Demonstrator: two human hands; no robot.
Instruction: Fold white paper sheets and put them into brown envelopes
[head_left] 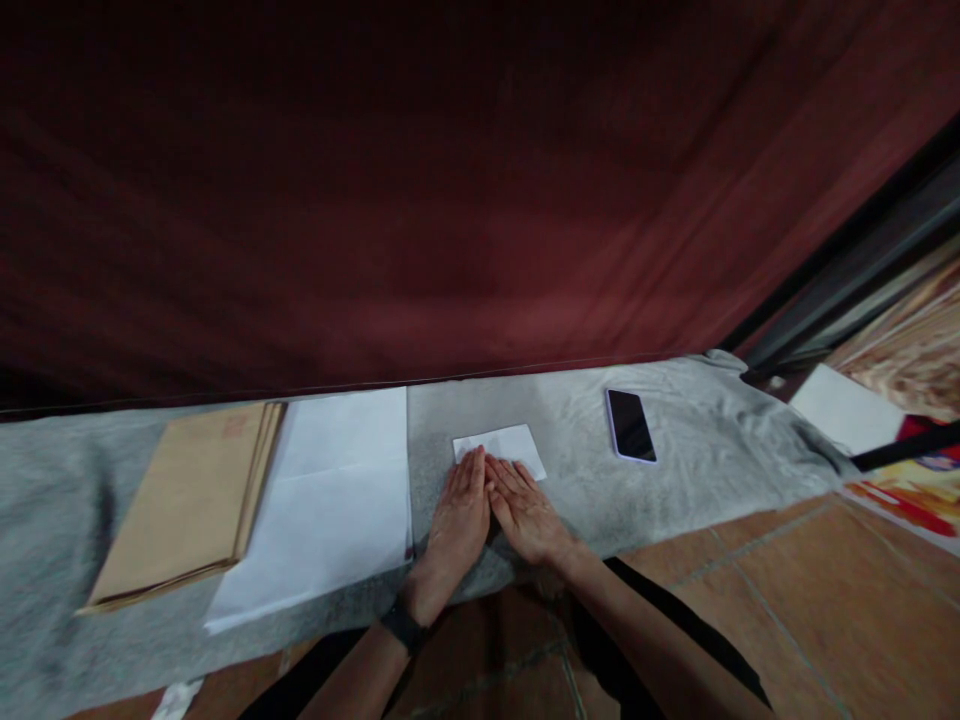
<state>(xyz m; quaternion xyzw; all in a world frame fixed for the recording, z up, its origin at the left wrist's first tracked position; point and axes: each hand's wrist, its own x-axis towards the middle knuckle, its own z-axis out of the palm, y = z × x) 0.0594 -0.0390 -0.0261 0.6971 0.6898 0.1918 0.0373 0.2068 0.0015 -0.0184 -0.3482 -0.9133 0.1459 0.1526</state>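
Observation:
A small folded white paper [504, 444] lies on the grey cloth [697, 440]. My left hand [459, 515] rests flat on the paper's near left part, fingers stretched out and together. Beside it my right hand [526, 510] also lies flat, fingers pointing up-left onto the paper's near edge. The two hands touch side by side. The near part of the paper is hidden under them. A dark band sits on my left wrist.
A stack of white sheets [330, 500] lies left of the hands, with a pile of brown envelopes [187, 500] further left. A black phone [631, 425] lies to the right. A dark red curtain [450, 180] hangs behind. Brown tiled floor [787, 590] is at near right.

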